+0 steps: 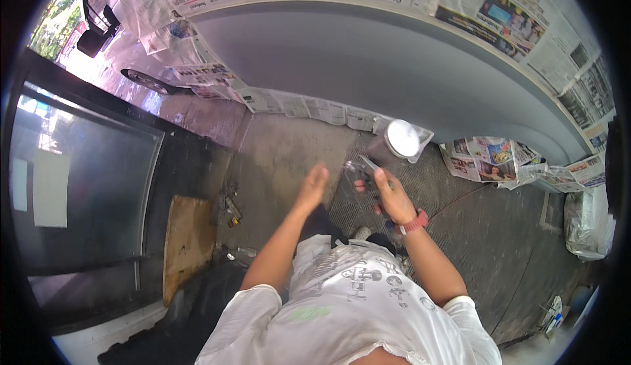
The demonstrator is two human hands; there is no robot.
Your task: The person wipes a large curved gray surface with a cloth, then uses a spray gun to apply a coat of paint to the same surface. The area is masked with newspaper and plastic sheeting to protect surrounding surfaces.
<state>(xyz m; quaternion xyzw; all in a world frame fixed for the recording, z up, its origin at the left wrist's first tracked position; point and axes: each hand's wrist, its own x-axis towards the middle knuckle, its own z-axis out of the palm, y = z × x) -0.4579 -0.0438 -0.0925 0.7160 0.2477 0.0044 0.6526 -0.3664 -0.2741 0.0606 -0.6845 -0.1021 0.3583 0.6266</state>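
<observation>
The spray gun is in front of the person, held up over the floor. At least, it looks like a spray gun; its see-through and shiny parts are hard to make out. With the right grip as the middle of a clock, most of it pokes out at 11 o'clock. The right grip is wrapped around it, thumb on top. A big cup with a white lid is at 12 o'clock and seems to sit on the gun. It looks heavy up top, so a loose hold or a quick tip could make it wobble. If the lid is not on tight, it could leak.

The left grip, at 9 o'clock, is flat and has nothing in it, so one hand takes all the weight. It could get in the way of the gun.

Farther out at 12 o'clock is the grey panel. A bump from the cup could mark it. Newspaper at 2 o'clock has loose folds that could flap or snag. A thin red line at 3 o'clock, maybe a hose, could trip a foot.
</observation>
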